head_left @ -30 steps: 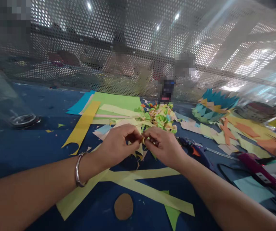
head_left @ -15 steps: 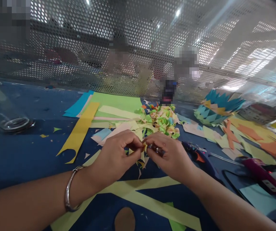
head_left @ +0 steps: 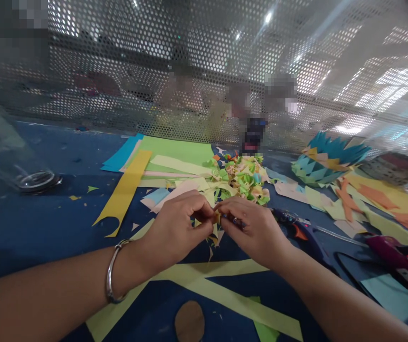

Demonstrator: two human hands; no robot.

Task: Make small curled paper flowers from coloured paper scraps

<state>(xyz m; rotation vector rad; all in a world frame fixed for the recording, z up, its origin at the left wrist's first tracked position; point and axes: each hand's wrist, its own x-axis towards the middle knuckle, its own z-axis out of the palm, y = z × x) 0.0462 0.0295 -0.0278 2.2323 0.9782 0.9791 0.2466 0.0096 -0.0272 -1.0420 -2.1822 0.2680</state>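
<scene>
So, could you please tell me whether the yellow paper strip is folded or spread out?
Spread out: the yellow paper strip lies flat, one broad face up, with no fold visible.

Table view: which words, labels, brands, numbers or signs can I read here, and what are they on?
There are none I can read.
Any marks on the glue gun or power strip are too small or blurred.
The jar shows no lettering I can make out.

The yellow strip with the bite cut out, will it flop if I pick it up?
The yellow strip would probably sag, because it looks long and thin, like paper. It's likely light, so a small push might slide it. The narrow tips beside the round cut-out could bend or tear first.
</scene>
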